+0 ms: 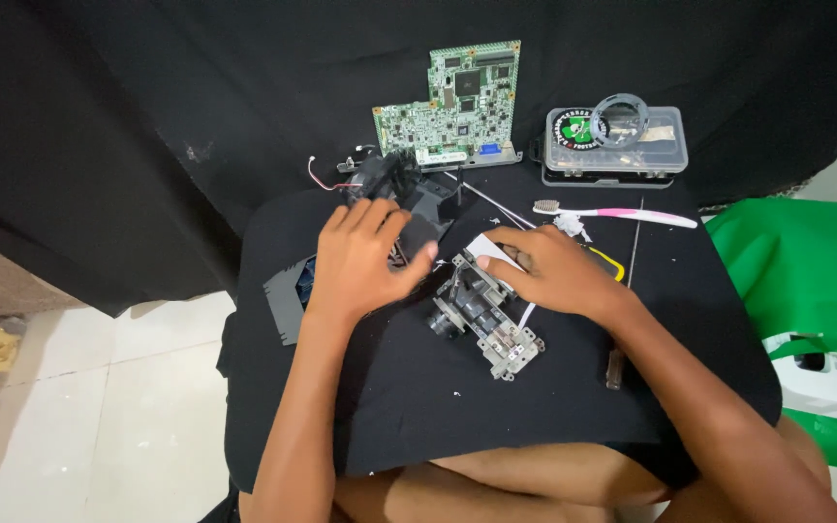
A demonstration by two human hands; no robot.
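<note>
Covering a small table, a black cloth (418,387) carries a green circuit board (452,102) at its far edge beside a clear lidded box (622,155) bearing a round green-and-black sticker (574,127). Mid-cloth, the left hand (365,257) hovers spread; the right hand (549,271) presses a grey metal assembly (481,324).

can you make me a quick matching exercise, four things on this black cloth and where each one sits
Things:
1. green circuit board
2. toothbrush
3. clear plastic box
4. metal lens assembly

Places:
A. lying flat just in front of the box
B. between the left hand and right hand
C. propped upright against the black backdrop
D. far right of the board, a clear ring on its lid

Pairs: 1-C, 2-A, 3-D, 4-B
</note>
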